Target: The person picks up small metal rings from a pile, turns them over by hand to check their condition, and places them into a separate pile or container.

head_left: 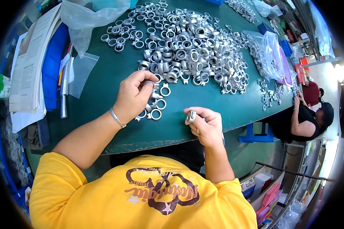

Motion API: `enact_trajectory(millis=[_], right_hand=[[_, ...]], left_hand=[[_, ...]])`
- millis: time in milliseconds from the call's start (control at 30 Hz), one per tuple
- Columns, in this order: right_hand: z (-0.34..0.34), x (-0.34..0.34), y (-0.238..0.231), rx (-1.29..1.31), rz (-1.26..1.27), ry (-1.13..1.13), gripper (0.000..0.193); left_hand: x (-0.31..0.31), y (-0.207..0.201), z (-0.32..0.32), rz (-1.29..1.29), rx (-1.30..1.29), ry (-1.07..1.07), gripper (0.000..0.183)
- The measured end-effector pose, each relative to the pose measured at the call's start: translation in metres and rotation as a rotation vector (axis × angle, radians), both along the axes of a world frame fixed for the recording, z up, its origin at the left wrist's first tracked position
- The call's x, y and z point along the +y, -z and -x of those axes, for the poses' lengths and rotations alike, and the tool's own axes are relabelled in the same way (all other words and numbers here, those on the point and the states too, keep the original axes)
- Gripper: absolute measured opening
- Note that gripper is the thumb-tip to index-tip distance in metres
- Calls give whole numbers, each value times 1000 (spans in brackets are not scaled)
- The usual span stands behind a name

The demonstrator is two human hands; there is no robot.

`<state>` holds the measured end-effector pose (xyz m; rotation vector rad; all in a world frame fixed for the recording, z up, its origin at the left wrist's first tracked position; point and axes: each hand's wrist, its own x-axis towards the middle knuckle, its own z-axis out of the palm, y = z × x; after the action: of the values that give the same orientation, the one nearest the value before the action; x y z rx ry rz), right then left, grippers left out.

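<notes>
My left hand (132,94), with a bracelet at the wrist, pinches a grey metal ring (149,82) at the near left edge of the heap. Under and beside its fingers lie several loose metal rings (156,114), each with a small lug. My right hand (207,126) is closed above the near part of the table, to the right. Its thumb and forefinger grip a grey metal ring (191,116) seen nearly edge-on; the fingers cover part of it. Beyond both hands spreads a large heap of similar rings (195,56).
The green table (103,87) has a worn near edge. At left are papers (30,68), a blue tray (53,65), a silver tool (64,95) and plastic bags (84,74). Farther right, a bag (271,53) lies by more rings. A person (304,118) sits at the table's right side.
</notes>
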<state>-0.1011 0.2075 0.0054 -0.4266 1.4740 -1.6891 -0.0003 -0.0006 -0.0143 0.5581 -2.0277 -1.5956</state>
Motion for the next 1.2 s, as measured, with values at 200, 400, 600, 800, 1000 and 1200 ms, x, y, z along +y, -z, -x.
enact_trajectory(millis=[200,400,600,800,1000,1200], right_hand=[[7,0,-1,-346,120,-25,24],[12,1,3,-595,276,-85,23],[15,-30,-15,154,-321,-122,7],[2,-69,-4,1296,-389,-172,14],[13,-40,-5,1006,-252,-157,17],[6,-18,6,843,38,-103,17]], left_hand=[[-1,0,0,28,5,3,14],[0,2,1,20,23,6,14],[-1,3,0,57,17,-21,13],[-2,-1,1,32,22,-7,12],[-1,2,1,52,13,-6,13],[-1,-1,0,17,-12,-2,12]])
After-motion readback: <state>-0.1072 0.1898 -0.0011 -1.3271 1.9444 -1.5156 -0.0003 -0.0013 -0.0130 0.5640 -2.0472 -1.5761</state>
